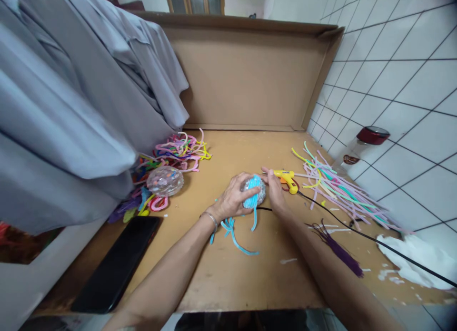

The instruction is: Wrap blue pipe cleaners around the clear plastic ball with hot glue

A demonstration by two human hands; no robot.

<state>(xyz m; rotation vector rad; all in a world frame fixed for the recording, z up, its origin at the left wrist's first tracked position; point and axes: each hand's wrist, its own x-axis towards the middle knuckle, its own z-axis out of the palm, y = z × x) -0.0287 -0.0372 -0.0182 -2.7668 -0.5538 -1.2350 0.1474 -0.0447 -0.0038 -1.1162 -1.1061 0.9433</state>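
Note:
A small clear ball (pixel 257 193) partly wrapped in light blue pipe cleaner (pixel 253 190) sits between my two hands over the middle of the wooden table (pixel 228 269). My left hand (pixel 233 198) curls around its left side, fingers closed on it. My right hand (pixel 274 190) presses against its right side with fingers together. Loose blue pipe cleaner ends (pixel 235 236) trail onto the table below the ball. A yellow glue gun (pixel 287 179) lies just right of my right hand.
A second clear ball (pixel 164 181) and a pile of coloured pipe cleaners (pixel 178 152) lie at left. More pipe cleaners (pixel 339 190) spread at right, near a red-lidded jar (pixel 364 145). A black phone (pixel 117 262), purple tassel (pixel 339 250), black cord (pixel 374 240) and grey cloth (pixel 71 107) surround.

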